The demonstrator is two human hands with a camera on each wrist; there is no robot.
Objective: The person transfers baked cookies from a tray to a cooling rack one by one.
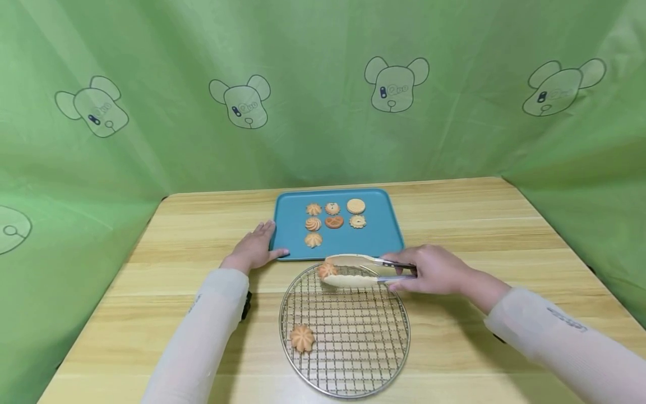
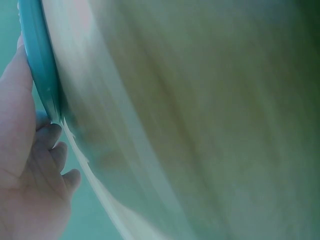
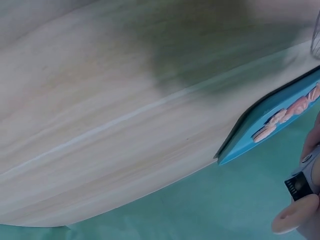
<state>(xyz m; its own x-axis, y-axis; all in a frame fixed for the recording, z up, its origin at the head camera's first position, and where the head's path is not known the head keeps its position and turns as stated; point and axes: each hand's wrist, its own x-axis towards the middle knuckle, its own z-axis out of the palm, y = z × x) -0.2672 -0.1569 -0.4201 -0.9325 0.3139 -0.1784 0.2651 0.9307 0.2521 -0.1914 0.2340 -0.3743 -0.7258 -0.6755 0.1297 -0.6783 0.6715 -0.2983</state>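
The right hand (image 1: 435, 269) grips tongs (image 1: 353, 281) holding 1 cookie (image 1: 327, 271), likely light and brittle, best pinched gently by its sides; the outstretched left hand (image 1: 254, 247) touches the tray (image 1: 382, 231).

The tongs (image 1: 359, 280) join shiny metal to smooth ends that look like plastic or silicone, pinching a dry, matt, ridged biscuit (image 1: 327, 270). The tray (image 1: 381, 233) looks like smooth plastic with a soft sheen, the rack (image 1: 348, 336) is bare metal wire, the worktop (image 1: 479, 235) smooth, faintly glossy wood grain, and the curtain (image 1: 313, 33) creased, slightly shiny sheeting.
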